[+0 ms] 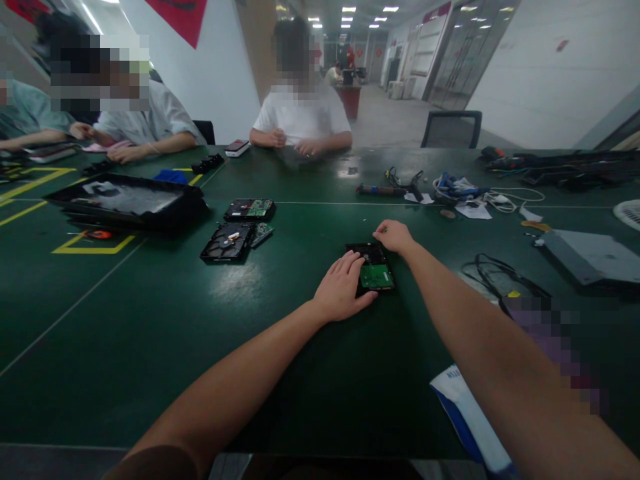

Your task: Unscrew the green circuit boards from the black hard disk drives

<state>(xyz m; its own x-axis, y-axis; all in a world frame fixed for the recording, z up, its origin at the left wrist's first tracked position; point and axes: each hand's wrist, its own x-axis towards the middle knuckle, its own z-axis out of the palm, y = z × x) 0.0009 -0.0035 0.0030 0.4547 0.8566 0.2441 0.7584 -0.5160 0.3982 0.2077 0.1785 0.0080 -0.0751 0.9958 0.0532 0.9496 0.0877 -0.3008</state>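
A long, dark green table (280,347) with thin pale lines fills the near part of a bright office, and a person in a white shirt (303,113) sits at its far side.

The bare left hand (341,287) lies spread over the left side of a black, rectangular hard drive (371,251), thumb by the near end, fingers extended rather than clenched. The bare right hand (396,237) is at the drive's far right corner, thumb and fingertips drawn together; whether they pinch anything cannot be told.

The drive rests flat on the table, slightly right of centre, its green circuit board (377,275) facing up at the near end. Steady pressure from the left palm on the casing, rather than on the board, should stop it sliding, while light fingertip work at the corner would spare small parts.

Farther left lie a black drive with a green board (254,209) and, nearer, an open-looking black casing (227,241) beside a loose green board (263,233). At far right, a dark cylindrical tool with a blue band (377,190) seems safely out of the way.
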